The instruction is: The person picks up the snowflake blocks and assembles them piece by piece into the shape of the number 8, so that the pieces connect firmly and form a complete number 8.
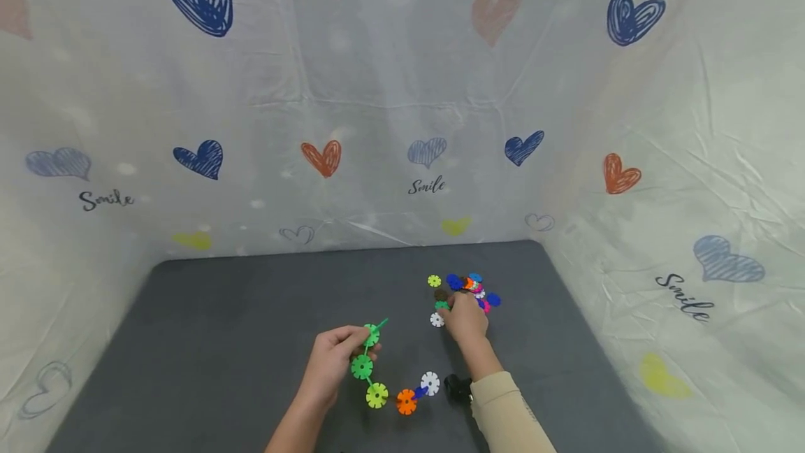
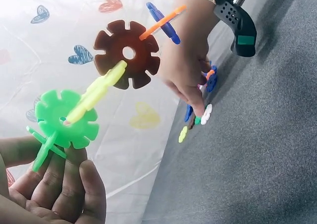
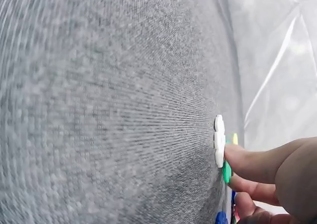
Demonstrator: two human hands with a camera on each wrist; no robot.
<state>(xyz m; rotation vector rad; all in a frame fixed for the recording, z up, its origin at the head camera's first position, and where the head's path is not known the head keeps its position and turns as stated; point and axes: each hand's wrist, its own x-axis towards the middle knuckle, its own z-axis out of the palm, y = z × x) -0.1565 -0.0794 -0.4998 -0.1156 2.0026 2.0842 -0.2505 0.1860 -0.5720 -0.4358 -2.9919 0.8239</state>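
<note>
- While pinching the green end of a chain of interlocking snowflake discs (image 1: 380,390) with the left hand (image 1: 331,358), reaching with the right hand (image 1: 467,320) into a pile of loose snowflake discs (image 1: 469,285) toward the far right of a dark grey desk (image 1: 251,341).
- Clamped, in the left grip, on a green disc between thumb and fingers; linked onward from there through green, yellow-green, brown, orange and blue to a white end disc (image 1: 430,384).
- Cannot tell for the right grip: set with thumb and forefinger close about a loose green disc (image 3: 227,173), just beside a loose white disc (image 3: 219,140).
- Readable three times on the heart-print backdrop cloth (image 1: 377,75), at left, centre and right: "Smile", in black script.
- Cut off at the top left of the left wrist view: a scrap of dark lettering.
- Too small to read: a line of dark marks along the beige right sleeve (image 1: 506,414).
- Partly hidden under the right hand: the pile, too crowded to count.
- Hard to make out from the head view, nearly edge-on: the chain's brown disc (image 2: 111,40), plain in the left wrist view.
- Partly covered by the sleeve: a black wrist camera (image 1: 458,389).
</note>
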